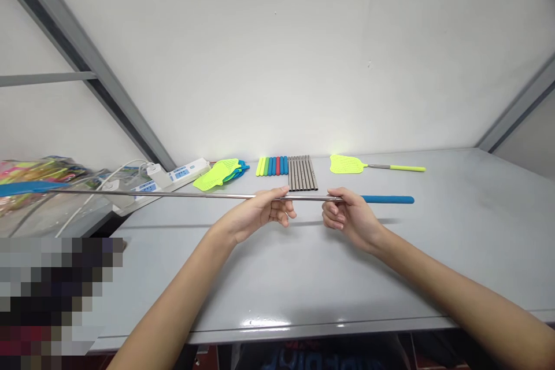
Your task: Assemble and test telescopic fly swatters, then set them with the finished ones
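Note:
A long extended telescopic fly swatter is held level above the table, its blue handle on the right and its blue head at the left edge of view. My left hand pinches the thin metal rod near its middle, thumb on top and the other fingers loosely curled below. Close to the handle, my right hand grips the rod between thumb and curled fingers. Just beyond my hands lie a row of metal telescopic rods and a row of colored handle grips.
Yellow and blue swatter heads are piled left of the grips. An assembled yellow fly swatter lies at the back right. Power strips with cables and plastic-bagged items occupy the left side. A white wall stands behind the grey table.

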The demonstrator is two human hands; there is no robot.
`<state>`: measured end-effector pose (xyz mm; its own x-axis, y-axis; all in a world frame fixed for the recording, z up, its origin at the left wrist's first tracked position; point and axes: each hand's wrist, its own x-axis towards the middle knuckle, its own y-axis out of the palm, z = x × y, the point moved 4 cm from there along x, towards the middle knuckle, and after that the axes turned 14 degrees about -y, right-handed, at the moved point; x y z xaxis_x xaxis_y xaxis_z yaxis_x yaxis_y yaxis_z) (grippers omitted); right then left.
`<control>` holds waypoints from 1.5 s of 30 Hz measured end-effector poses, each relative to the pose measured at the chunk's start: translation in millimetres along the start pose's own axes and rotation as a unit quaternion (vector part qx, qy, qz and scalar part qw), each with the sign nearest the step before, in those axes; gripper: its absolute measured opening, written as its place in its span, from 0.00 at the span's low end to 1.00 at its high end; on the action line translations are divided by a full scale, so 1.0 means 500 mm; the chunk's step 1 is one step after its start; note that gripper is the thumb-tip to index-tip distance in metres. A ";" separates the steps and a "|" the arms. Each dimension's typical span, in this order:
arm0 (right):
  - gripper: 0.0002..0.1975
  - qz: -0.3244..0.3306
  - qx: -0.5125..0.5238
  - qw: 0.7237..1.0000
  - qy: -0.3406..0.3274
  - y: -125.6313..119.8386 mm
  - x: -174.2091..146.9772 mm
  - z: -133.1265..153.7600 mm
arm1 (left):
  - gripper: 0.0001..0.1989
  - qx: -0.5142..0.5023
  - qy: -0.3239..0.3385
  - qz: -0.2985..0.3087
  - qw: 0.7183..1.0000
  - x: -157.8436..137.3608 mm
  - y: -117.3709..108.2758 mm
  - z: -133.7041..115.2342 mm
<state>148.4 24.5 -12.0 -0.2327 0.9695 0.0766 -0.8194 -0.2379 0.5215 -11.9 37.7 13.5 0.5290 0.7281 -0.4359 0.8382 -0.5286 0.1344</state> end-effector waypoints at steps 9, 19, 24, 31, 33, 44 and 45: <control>0.19 0.028 0.024 0.999 0.005 0.022 -0.006 -0.013 | 0.16 0.020 0.061 -0.014 0.998 0.015 0.026 0.008; 0.23 0.108 0.019 0.993 0.041 0.036 -0.016 -0.070 | 0.23 0.040 0.058 0.029 0.997 0.053 0.069 0.046; 0.23 0.115 0.013 0.993 0.037 0.034 -0.013 -0.072 | 0.21 0.039 0.061 0.038 0.997 0.053 0.068 0.045; 0.24 0.117 0.009 0.993 0.019 0.035 -0.013 -0.070 | 0.20 0.040 0.062 0.050 0.996 0.054 0.068 0.045; 0.24 0.116 0.008 0.993 0.014 0.034 -0.013 -0.071 | 0.21 0.041 0.061 0.054 0.996 0.056 0.068 0.045; 0.23 0.112 -0.004 0.993 0.031 0.031 -0.011 -0.072 | 0.20 0.056 0.062 0.057 0.995 0.063 0.066 0.050; 0.23 0.110 -0.004 0.993 0.032 0.031 -0.012 -0.073 | 0.20 0.056 0.062 0.056 0.995 0.064 0.065 0.051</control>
<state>118.0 13.1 -35.2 -0.4402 0.8879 0.1336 -0.7488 -0.4452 0.4910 29.0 32.5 -18.7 0.6363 0.7068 -0.3091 0.7568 -0.6496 0.0726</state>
